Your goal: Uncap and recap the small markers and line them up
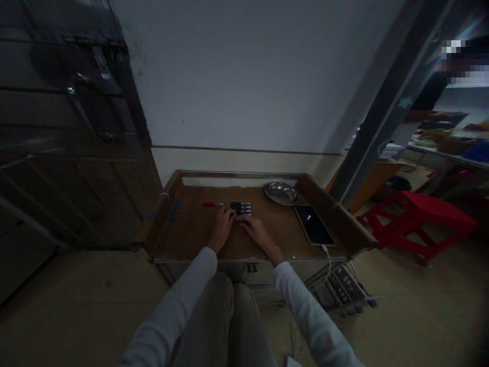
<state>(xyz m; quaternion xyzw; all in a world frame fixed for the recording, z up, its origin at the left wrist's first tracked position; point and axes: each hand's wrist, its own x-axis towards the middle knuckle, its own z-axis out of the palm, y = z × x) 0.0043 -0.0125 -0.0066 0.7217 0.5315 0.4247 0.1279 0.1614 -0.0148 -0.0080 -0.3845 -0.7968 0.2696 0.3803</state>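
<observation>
Several black markers (241,207) lie side by side in a small stack of rows on the brown board of the cart top. My left hand (222,225) rests at their near left end, its fingers bent and drawn together. Just to the right, my right hand (255,229) has its fingers pressed together at the near side of the row, the fingertips almost meeting those of the left. Whatever lies between the fingertips is hidden. Left of the row, a red marker (209,204) lies on its own, pointing sideways.
A round metal dish (281,193) sits at the back right of the cart top (191,229). Nearer stands a phone (314,225) lying flat with a white cable (327,257). Raised sides edge the cart. A red stool (424,219) and a person (431,97) are to the right.
</observation>
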